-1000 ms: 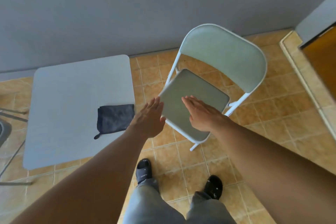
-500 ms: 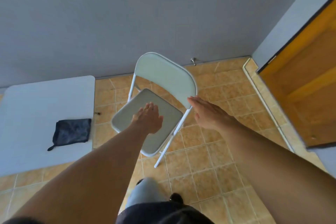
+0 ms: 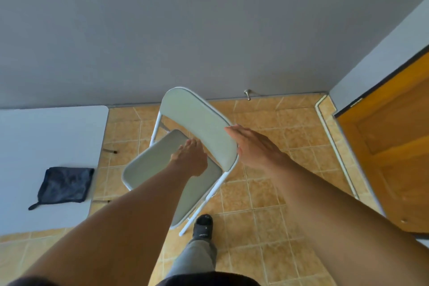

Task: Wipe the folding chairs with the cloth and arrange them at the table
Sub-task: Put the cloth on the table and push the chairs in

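A white folding chair (image 3: pixel 197 123) with pale grey-green seat and backrest stands unfolded on the tiled floor in the middle. My left hand (image 3: pixel 189 158) lies flat on the seat, fingers together and stretched out. My right hand (image 3: pixel 253 146) rests against the right end of the backrest, fingers extended; its thumb side is hidden behind the backrest edge. A dark blue cloth (image 3: pixel 63 184) lies folded on the white table (image 3: pixel 46 132) at the left, away from both hands.
A grey wall runs behind the chair, with a door stopper (image 3: pixel 248 94) at its base. An orange wooden door (image 3: pixel 394 146) stands at the right. My foot in a dark shoe (image 3: pixel 203 224) is right beside the chair's front leg.
My right hand left the seat and went to the backrest's right end. My left hand moved onto the seat. The view swung right, shifting table and cloth leftward.
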Available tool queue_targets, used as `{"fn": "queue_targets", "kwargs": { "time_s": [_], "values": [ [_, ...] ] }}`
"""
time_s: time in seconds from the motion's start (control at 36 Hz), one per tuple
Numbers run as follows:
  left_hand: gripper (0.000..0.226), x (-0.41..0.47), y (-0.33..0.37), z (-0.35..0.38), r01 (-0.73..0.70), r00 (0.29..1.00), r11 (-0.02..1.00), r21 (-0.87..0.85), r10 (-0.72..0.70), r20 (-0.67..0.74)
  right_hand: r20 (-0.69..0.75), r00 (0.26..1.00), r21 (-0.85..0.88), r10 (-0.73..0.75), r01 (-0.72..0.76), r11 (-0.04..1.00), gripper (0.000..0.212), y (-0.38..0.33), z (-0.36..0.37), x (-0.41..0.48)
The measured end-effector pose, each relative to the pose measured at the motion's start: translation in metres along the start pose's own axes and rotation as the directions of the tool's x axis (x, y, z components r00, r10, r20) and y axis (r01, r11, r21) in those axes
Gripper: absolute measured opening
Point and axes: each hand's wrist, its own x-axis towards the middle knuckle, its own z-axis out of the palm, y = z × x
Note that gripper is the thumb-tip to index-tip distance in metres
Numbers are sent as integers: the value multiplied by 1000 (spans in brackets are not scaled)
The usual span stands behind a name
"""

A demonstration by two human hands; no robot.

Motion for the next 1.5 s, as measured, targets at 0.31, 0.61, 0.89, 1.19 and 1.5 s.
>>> {"fn": "queue_targets", "kwargs": {
  "time_s": [0.31,0.61,0.89,1.19,1.5],
  "values": [
    [80,75,47,20,178,984,972,-156,-174,38,38,980,-83,-195,197,977,81,57,1,94],
    [103,131,78,37,389,911,833,-393,-411,30,300,822,-283,-485,562,778,75,65,2,198],
    [130,169,76,47,479,835,635,-606,-542,93,378,653,-583,-656,719,379,61,40,40,302],
    [131,191,91,32,511,839,535,-673,-480,256,615,299,-496,-729,866,-63,65,52,48,341],
    [130,156,66,37,517,838,520,-680,-470,278,526,386,-541,-758,839,51,41,36,57,315]
  ]
}}
